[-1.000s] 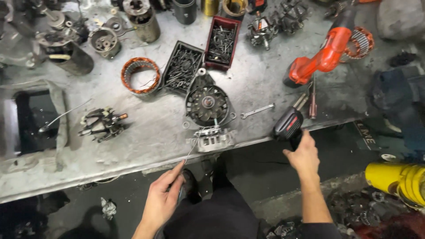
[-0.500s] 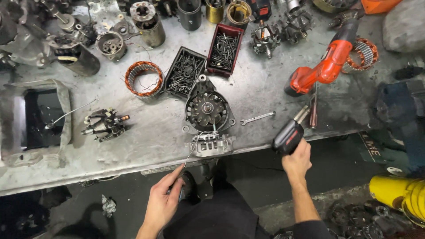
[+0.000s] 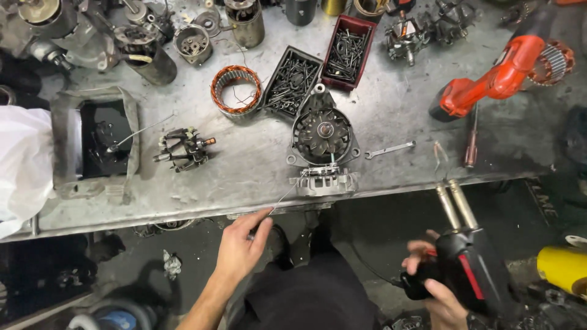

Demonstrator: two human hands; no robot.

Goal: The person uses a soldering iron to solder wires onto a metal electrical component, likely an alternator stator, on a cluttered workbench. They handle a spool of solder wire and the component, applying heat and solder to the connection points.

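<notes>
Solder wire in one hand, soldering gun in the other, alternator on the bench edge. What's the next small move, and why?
Probably bring the soldering gun up to the alternator. The right hand holds it below the bench edge, tips pointing up, well short of the part, while the left hand already pinches the thin wire leading to the alternator's near side.

We get even overhead light on the workbench point(image 3: 391, 116), with soft glare off its grey top. Below its near edge it's dim, and our right hand point(image 3: 437, 287) blurs.
</notes>
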